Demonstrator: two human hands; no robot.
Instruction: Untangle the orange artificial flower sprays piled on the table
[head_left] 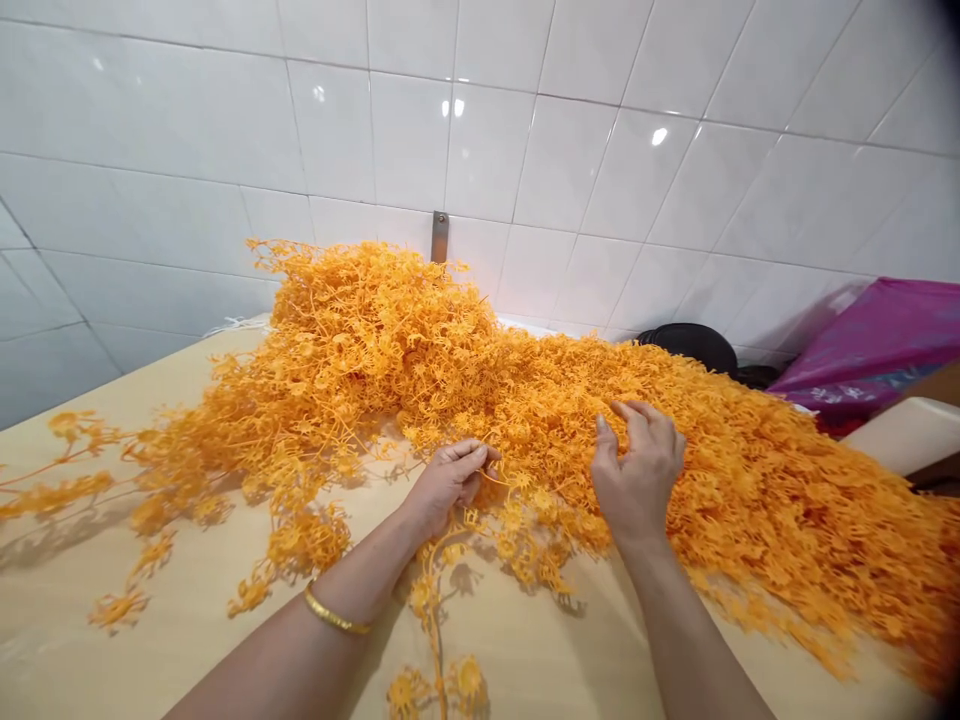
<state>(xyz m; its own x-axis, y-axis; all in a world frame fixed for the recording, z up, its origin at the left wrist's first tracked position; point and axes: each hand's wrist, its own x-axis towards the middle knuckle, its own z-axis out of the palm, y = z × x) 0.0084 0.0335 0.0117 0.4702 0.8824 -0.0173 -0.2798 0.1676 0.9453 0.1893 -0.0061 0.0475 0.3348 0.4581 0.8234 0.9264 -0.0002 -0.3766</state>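
A big heap of orange plastic flower sprigs point(390, 340) spreads over the pale table. My left hand point(450, 480), with a gold bangle at the wrist, is closed in a pinch on the thin stem of an orange flower sprig point(517, 490) at the near edge of the heap. Over the heap to the right, my right hand point(637, 460) is raised with thumb and fingers apart, holding nothing. Below my left hand, another sprig point(435, 630) lies along the table toward me, its flowers spread out.
White wall tiles point(412, 130) rise behind the table point(300, 660), with a metal bracket point(440, 237) fixed to them. Black round objects point(694, 345) stand behind the heap at right. A purple patterned cloth or bag point(877, 340) and a cream-coloured object point(907, 435) sit at far right.
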